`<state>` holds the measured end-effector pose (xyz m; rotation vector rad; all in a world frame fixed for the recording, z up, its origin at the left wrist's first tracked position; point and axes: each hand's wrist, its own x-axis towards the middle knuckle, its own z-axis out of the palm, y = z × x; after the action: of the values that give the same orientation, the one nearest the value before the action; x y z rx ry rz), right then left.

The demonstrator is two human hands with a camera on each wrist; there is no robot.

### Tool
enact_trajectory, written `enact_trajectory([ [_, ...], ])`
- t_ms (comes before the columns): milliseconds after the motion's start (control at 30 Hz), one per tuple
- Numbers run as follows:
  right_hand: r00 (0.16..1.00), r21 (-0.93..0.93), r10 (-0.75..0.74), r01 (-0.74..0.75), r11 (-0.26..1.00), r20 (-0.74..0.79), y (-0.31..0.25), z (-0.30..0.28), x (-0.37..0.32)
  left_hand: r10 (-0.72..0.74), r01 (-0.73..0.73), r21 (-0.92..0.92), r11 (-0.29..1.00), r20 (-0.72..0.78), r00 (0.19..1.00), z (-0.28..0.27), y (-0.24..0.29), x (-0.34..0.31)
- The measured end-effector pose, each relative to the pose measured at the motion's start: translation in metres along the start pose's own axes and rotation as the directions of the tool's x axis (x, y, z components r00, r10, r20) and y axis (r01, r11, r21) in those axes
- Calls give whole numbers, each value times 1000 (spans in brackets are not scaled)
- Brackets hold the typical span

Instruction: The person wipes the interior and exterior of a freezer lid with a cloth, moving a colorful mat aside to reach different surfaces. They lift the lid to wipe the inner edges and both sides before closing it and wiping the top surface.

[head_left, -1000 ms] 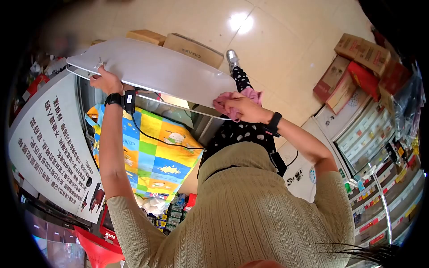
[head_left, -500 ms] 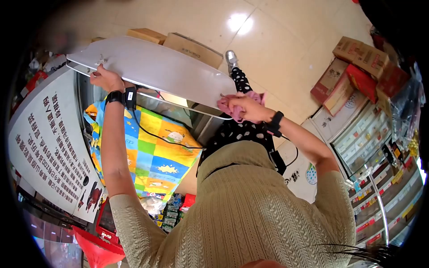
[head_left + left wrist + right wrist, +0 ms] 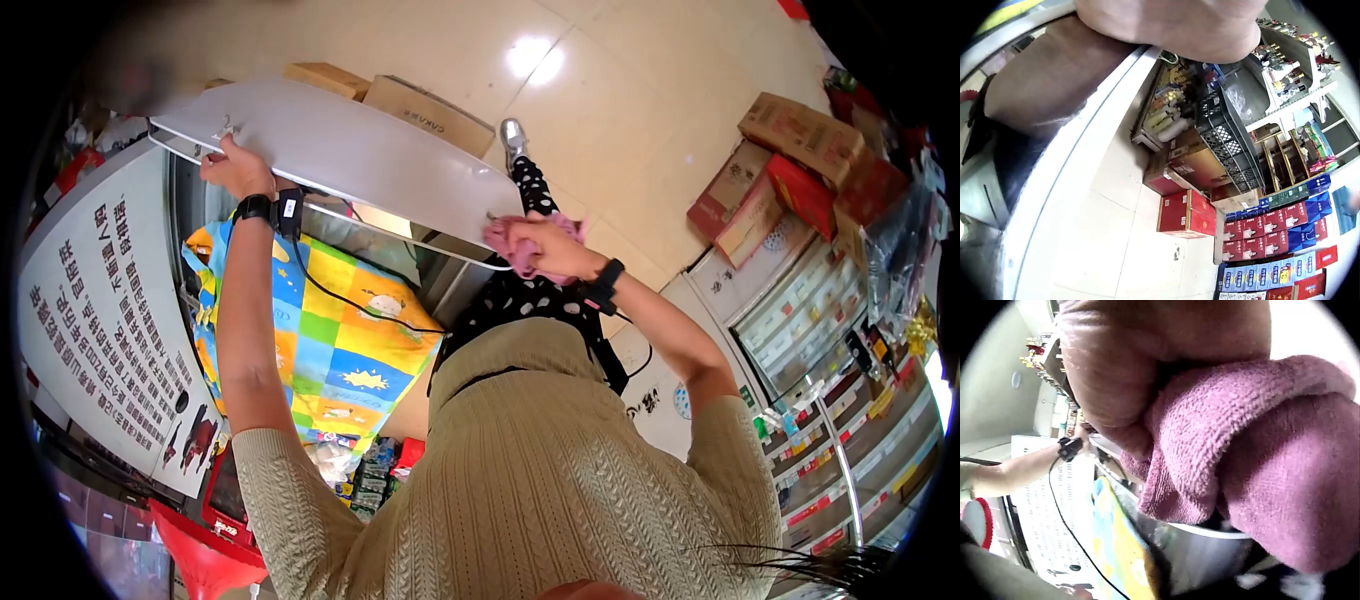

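A curved grey-white lid point(image 3: 340, 150) of a chest freezer stands raised. My left hand point(image 3: 236, 168) grips the lid's left end from below, and its palm and thumb fill the top of the left wrist view over the lid's rim point(image 3: 1085, 169). My right hand point(image 3: 545, 245) presses a pink cloth point(image 3: 510, 240) against the lid's right edge. In the right wrist view the pink cloth point(image 3: 1254, 456) is bunched in that hand just above the lid's metal rim point(image 3: 1197, 544).
A colourful patchwork blanket point(image 3: 330, 340) covers the freezer's inside. A white sign with printed text point(image 3: 100, 310) lies at the left. Cardboard boxes point(image 3: 430, 115) stand on the tiled floor behind, more boxes point(image 3: 790, 150) at the right, and a glass display counter point(image 3: 820, 330) beside me.
My right hand has slid the pink cloth slightly along the lid's right edge. My left hand still holds the lid up. The camera has shifted a little.
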<state>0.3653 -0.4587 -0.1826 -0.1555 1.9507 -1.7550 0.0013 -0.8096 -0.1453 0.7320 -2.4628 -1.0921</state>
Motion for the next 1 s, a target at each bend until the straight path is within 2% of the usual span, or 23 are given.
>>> enact_trajectory([
  [33,990,-36,131,-129,991,45,9,-5,-17,-11,11,-3,1000,-9,1000,1,-2,2],
  [133,987,-43,159,-157,987,32,41,-6,-35,-35,34,57,998,4,999,-1,6,-3],
  [233,993,14,115,-114,993,-22,71,1,-30,-37,36,99,994,16,999,-2,2,1],
  [300,994,-80,98,-102,992,-45,83,1,-24,-7,6,40,999,38,999,0,-4,4],
  [500,995,-122,87,-94,988,-57,150,2,14,-14,13,25,1000,47,999,-2,-5,6],
  [567,995,-126,95,-90,988,38,178,3,36,-68,74,-74,995,71,995,-1,3,1],
  [600,999,-128,31,-30,991,8,182,1,44,-49,58,-106,993,81,995,0,-4,5],
  [633,999,-115,38,-36,993,9,185,2,52,-34,46,-139,989,86,996,-1,-9,11],
  [700,994,-51,108,-110,993,-37,193,2,68,-28,36,-136,990,56,998,-2,-20,19],
  [733,982,-16,190,-190,982,7,194,0,73,-4,11,-107,994,69,998,-8,-37,32],
  [767,961,12,271,-272,962,50,196,-2,79,-19,28,-67,997,129,991,-12,-29,29],
  [800,971,7,240,-240,971,-9,206,2,86,-69,75,-59,995,95,993,-11,-20,21],
  [833,987,-132,101,-117,984,-123,230,10,95,-109,113,-68,991,59,992,-6,-14,15],
  [867,972,-293,-41,-30,956,-233,255,19,104,-94,105,-86,991,127,987,-8,-14,14],
  [900,971,-298,-48,-24,954,-233,261,12,117,-78,98,-97,990,195,978,-11,-15,17],
  [933,985,-412,157,-171,895,-66,264,7,125,-68,78,-46,996,183,981,-14,-20,21],
  [967,924,-537,374,-277,797,78,262,10,129,-70,78,-37,996,183,981,-18,-26,22],
  [1000,896,-614,444,-338,713,22,260,17,130,-55,50,28,998,198,979,-18,-22,19],
])
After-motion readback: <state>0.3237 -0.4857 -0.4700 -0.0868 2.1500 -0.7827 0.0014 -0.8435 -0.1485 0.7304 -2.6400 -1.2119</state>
